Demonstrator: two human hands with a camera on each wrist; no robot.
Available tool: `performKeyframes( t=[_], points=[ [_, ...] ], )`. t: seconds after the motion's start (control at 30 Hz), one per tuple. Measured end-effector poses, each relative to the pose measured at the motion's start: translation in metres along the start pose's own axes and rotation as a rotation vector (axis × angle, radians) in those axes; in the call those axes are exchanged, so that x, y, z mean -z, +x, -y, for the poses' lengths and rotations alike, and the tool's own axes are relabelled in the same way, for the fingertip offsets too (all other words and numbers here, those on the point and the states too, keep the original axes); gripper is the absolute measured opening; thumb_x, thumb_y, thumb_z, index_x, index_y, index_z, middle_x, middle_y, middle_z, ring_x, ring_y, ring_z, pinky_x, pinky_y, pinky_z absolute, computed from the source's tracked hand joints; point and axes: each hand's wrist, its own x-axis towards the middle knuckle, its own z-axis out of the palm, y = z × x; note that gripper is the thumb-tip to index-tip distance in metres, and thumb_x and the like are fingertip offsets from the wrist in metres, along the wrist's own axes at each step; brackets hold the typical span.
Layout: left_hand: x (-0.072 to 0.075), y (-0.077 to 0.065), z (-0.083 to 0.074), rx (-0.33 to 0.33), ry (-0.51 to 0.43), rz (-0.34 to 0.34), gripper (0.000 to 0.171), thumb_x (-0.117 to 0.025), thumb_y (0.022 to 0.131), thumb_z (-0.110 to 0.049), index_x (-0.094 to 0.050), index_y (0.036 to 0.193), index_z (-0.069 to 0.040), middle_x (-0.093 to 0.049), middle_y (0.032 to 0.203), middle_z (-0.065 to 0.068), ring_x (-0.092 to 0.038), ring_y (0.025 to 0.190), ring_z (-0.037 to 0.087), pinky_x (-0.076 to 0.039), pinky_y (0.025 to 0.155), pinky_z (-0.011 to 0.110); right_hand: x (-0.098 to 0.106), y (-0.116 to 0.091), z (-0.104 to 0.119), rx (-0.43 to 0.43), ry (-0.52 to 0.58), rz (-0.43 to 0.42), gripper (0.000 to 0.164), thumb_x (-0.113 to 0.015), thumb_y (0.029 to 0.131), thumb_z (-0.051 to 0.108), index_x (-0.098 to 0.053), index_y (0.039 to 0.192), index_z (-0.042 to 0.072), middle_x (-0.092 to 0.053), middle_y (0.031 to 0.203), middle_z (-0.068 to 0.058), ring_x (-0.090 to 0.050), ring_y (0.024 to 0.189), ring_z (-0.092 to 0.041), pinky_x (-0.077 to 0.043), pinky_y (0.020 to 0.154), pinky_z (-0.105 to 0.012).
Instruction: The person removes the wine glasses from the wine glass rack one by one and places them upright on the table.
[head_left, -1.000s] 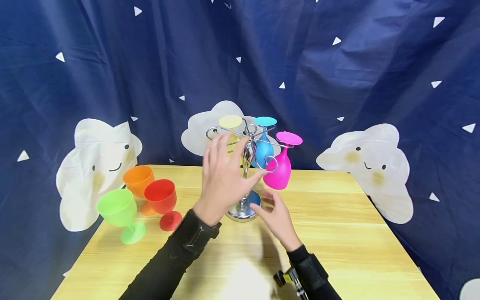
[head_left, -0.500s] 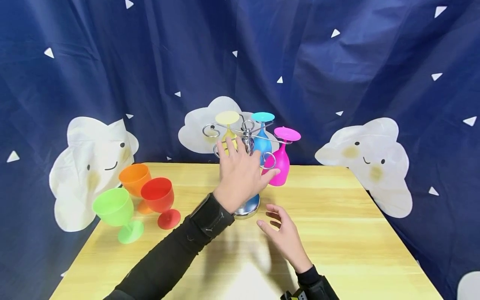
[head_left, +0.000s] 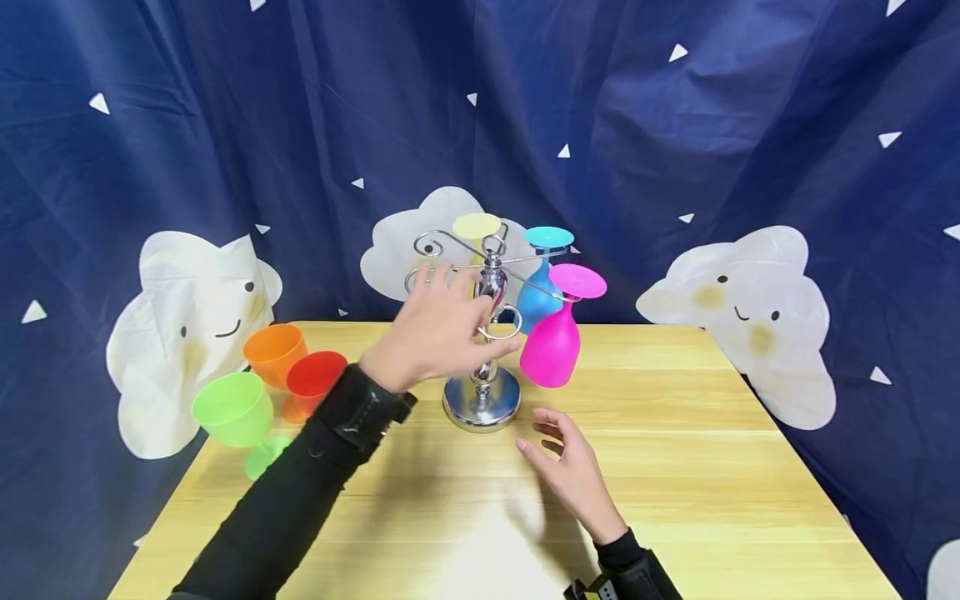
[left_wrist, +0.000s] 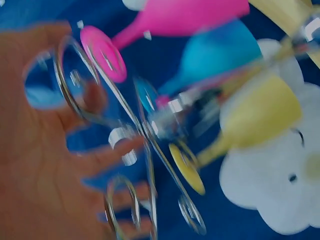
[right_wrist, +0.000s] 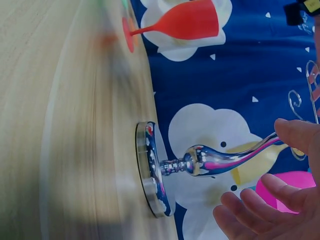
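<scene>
A shiny metal stemware rack (head_left: 487,292) with curled wire arms stands upright on a round base. Yellow (head_left: 477,227), blue (head_left: 540,292) and pink (head_left: 553,346) goblets hang upside down from its arms by their feet. My left hand (head_left: 438,329), fingers spread, is at the rack's front left arms. In the left wrist view its fingers (left_wrist: 107,157) overlap the wire loops, blurred by motion. My right hand (head_left: 573,475) hovers in front and right of the base, fingers loosely bent around nothing. The right wrist view shows its fingers (right_wrist: 250,210) apart from the rack's stem.
Orange (head_left: 276,354), red (head_left: 315,379) and green (head_left: 234,410) goblets stand upright at the wooden table's (head_left: 675,467) left side. My left forearm partly covers the red and green ones. A dark blue curtain (head_left: 600,100) with cloud shapes hangs behind.
The rack has turned: its front loop swung left and the hung goblets shifted right. My left hand swept left with it. My right hand drew back from the base, then stayed nearly still.
</scene>
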Motion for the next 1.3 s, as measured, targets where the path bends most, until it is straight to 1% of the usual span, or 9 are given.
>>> performKeyframes(
  t=[0.07,0.17,0.37,0.47,0.57,0.67,0.77,1.03,1.3],
  points=[
    [0.002,0.000,0.013,-0.031,-0.061,0.002,0.061,-0.054,0.087,-0.082,-0.061,0.068,-0.024,-0.052,0.155,0.009,-0.038,0.148,0.038,-0.025,0.125,0.063,0.000,-0.001,-0.002,-0.007,0.002,0.001,0.050,-0.079,0.092,0.019,-0.060,0.137,0.005,-0.065,0.137,-0.016,-0.064,0.128,-0.036,-0.053,0.110,-0.053],
    [0.005,0.001,0.029,-0.058,-0.132,0.017,0.063,-0.062,0.083,-0.081,-0.055,0.060,-0.023,-0.048,0.161,0.008,-0.036,0.152,0.036,-0.027,0.126,0.062,0.001,-0.002,-0.005,-0.032,-0.004,0.003,0.051,-0.079,0.092,0.018,-0.060,0.136,0.004,-0.065,0.138,-0.017,-0.064,0.128,-0.035,-0.054,0.110,-0.052],
    [0.016,0.007,0.051,-0.084,-0.205,0.116,0.056,-0.074,0.080,-0.069,-0.054,0.063,-0.020,-0.040,0.166,0.013,-0.029,0.157,0.035,-0.024,0.129,0.057,0.002,-0.003,-0.010,-0.045,-0.022,0.006,0.052,-0.079,0.092,0.020,-0.060,0.136,0.002,-0.063,0.140,-0.018,-0.064,0.128,-0.036,-0.054,0.109,-0.055],
    [0.019,0.010,0.059,-0.094,-0.239,0.157,0.043,-0.076,0.080,-0.055,-0.055,0.076,-0.017,-0.037,0.168,0.012,-0.027,0.159,0.033,-0.020,0.132,0.054,0.004,-0.003,-0.011,-0.049,-0.023,0.011,0.052,-0.078,0.093,0.020,-0.059,0.137,0.003,-0.063,0.141,-0.017,-0.063,0.129,-0.037,-0.053,0.110,-0.055],
    [0.021,0.012,0.065,-0.079,-0.305,0.196,0.039,-0.076,0.077,-0.040,-0.057,0.102,-0.016,-0.033,0.169,0.009,-0.026,0.160,0.029,-0.009,0.135,0.054,0.007,-0.004,-0.013,-0.058,-0.021,0.014,0.050,-0.078,0.093,0.020,-0.059,0.137,0.004,-0.063,0.141,-0.017,-0.062,0.130,-0.037,-0.052,0.111,-0.056],
    [0.020,0.013,0.067,-0.058,-0.350,0.231,0.072,-0.075,0.077,-0.032,-0.046,0.141,-0.017,-0.029,0.171,0.005,-0.023,0.161,0.024,0.001,0.135,0.056,0.008,-0.004,-0.014,-0.068,-0.015,0.016,0.050,-0.078,0.093,0.021,-0.059,0.137,0.006,-0.063,0.141,-0.017,-0.062,0.130,-0.036,-0.051,0.112,-0.056],
    [0.020,0.014,0.067,-0.045,-0.345,0.260,0.094,-0.074,0.082,-0.030,-0.025,0.162,-0.022,-0.024,0.173,0.002,-0.017,0.163,0.021,0.006,0.134,0.058,0.010,-0.003,-0.014,-0.066,-0.007,0.015,0.050,-0.078,0.093,0.022,-0.060,0.137,0.007,-0.062,0.141,-0.017,-0.062,0.130,-0.036,-0.051,0.112,-0.056],
    [0.017,0.024,0.083,-0.028,-0.350,0.321,0.097,-0.063,0.086,-0.009,-0.013,0.168,-0.026,-0.014,0.176,0.004,-0.007,0.165,0.030,0.008,0.133,0.057,0.014,-0.002,-0.014,-0.066,0.000,0.006,0.049,-0.079,0.093,0.021,-0.061,0.136,0.007,-0.063,0.141,-0.017,-0.062,0.130,-0.036,-0.052,0.111,-0.054],
    [0.010,0.038,0.107,-0.138,-0.454,0.318,0.087,-0.045,0.085,0.007,-0.024,0.166,-0.018,-0.018,0.176,0.008,-0.009,0.164,0.033,-0.001,0.132,0.066,0.017,-0.002,-0.019,-0.077,-0.033,-0.002,0.049,-0.077,0.094,0.021,-0.060,0.137,0.007,-0.063,0.141,-0.014,-0.062,0.131,-0.035,-0.052,0.111,-0.053]
  ],
)
